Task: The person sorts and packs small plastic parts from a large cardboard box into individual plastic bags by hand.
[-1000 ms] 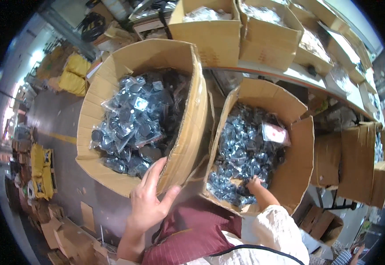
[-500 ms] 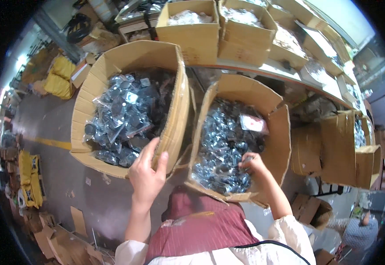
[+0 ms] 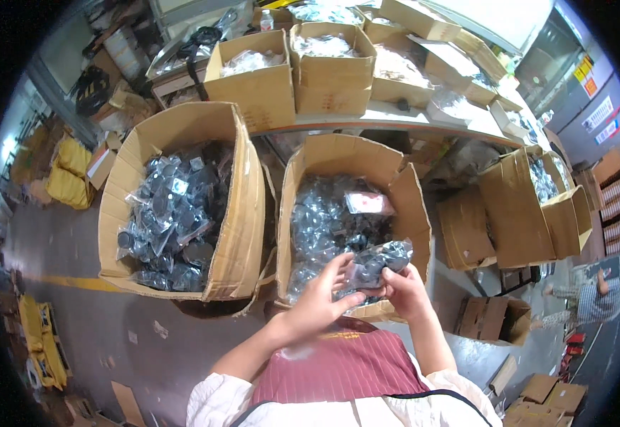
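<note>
Over the near edge of the right-hand cardboard box [image 3: 424, 235], my right hand [image 3: 408, 293] grips a clear plastic bag [image 3: 388, 257] with dark parts inside. My left hand [image 3: 320, 297] is open at the bag's left side, thumb and fingers apart; whether its fingertips touch the plastic I cannot tell. Beneath and beyond both hands, the box holds many similar clear bags of dark round parts [image 3: 317, 220]. A white and red packet [image 3: 368, 203] lies on top of them. To the left, a second cardboard box [image 3: 235, 206] is filled with bagged black round pieces [image 3: 171, 210].
Behind the two boxes runs a long workbench [image 3: 388, 114] carrying several open cartons [image 3: 253, 92] of clear bags. More cartons [image 3: 516, 206] stand at the right. A person [image 3: 598, 299] is at the far right. Yellow sacks [image 3: 71, 174] lie on the floor at left.
My right hand has lifted a bag out of the right-hand box toward me. My left hand has left the left box's edge and moved right to the bag. The view has shifted.
</note>
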A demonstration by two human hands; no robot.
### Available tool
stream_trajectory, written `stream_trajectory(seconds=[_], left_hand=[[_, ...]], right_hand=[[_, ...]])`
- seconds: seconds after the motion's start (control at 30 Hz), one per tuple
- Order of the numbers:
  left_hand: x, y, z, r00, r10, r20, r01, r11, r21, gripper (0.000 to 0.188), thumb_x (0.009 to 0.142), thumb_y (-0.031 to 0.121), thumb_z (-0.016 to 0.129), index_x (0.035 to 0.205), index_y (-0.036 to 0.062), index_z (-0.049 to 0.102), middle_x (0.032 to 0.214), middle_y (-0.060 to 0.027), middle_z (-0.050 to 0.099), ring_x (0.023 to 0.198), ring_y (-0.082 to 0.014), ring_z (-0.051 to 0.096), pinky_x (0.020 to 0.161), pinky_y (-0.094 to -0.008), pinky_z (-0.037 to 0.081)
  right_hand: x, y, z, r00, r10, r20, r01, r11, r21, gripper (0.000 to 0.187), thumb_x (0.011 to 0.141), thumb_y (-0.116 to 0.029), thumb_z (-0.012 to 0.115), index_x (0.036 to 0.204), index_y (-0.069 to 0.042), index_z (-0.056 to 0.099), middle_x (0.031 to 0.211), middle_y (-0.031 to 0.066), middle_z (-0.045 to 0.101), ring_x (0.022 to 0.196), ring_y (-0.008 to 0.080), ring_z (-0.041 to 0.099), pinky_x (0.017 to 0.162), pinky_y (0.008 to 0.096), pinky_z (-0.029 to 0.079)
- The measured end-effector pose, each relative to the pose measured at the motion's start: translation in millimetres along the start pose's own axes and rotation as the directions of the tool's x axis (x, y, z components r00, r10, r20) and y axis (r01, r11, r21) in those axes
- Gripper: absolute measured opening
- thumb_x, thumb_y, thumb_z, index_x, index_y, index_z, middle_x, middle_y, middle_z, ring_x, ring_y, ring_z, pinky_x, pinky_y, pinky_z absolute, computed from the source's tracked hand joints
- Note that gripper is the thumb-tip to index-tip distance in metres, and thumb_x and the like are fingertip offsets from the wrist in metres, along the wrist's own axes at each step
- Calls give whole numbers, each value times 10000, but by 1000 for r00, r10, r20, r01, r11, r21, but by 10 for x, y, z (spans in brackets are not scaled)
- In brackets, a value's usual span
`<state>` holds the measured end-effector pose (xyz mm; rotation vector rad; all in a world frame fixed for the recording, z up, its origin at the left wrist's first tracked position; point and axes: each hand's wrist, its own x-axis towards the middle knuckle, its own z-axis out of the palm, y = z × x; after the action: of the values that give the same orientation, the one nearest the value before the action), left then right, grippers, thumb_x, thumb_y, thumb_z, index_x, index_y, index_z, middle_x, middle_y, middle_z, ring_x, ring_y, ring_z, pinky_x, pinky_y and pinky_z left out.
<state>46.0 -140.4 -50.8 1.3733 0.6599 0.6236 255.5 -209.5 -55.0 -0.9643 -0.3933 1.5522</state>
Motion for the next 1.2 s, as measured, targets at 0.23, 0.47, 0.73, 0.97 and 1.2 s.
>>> stream_trajectory(seconds=[0.23, 0.47, 0.73, 0.97, 1.2], left_hand=[[124, 40, -8, 993, -59, 105, 76, 983, -169, 501, 959, 51, 675, 1408, -15, 463, 1297, -100, 601, 1193, -175, 593, 1043, -340, 486], [118, 125, 12, 1000, -23, 17, 27, 959, -284, 458, 955, 51, 669, 1374, -19, 499, 1299, -108, 605, 1190, -182, 596, 1060, -332, 462], [17, 255, -8, 997, 65, -29, -71, 951, -302, 460, 965, 25, 620, 1408, 15, 496, 1301, -110, 593, 1177, -175, 601, 1037, -321, 480], [-4, 53, 23, 995, 96, -26, -99, 986, -133, 386, 961, 111, 624, 1328, 34, 531, 1146, -49, 618, 1016, -102, 609, 850, -256, 524], [-25, 70, 100, 998, -45, -36, 32, 949, -315, 287, 981, 146, 540, 1252, 53, 566, 1077, -30, 612, 895, -68, 586, 742, -229, 506]], right_hand=[[-156, 120, 29, 951, -299, -80, 266, 922, -282, 249, 943, -177, 727, 1079, 31, 702, 975, 85, 733, 858, 169, 705, 801, 340, 589], [-212, 131, 25, 969, -226, -99, 194, 947, -257, 260, 970, -196, 695, 1076, 42, 689, 917, 120, 740, 794, 195, 722, 755, 343, 595], [-168, 230, 18, 932, -357, -54, 307, 862, -404, 186, 951, -131, 712, 1026, 39, 694, 923, 106, 741, 815, 171, 713, 751, 313, 589], [-246, 148, 115, 946, -321, 37, 289, 791, -540, 285, 936, -118, 735, 1171, 33, 680, 938, 30, 721, 848, 76, 648, 774, 241, 545], [-247, 102, 193, 782, -608, 140, 495, 468, -732, 530, 873, -56, 788, 1351, 39, 577, 999, 67, 724, 889, 76, 661, 777, 231, 541]])
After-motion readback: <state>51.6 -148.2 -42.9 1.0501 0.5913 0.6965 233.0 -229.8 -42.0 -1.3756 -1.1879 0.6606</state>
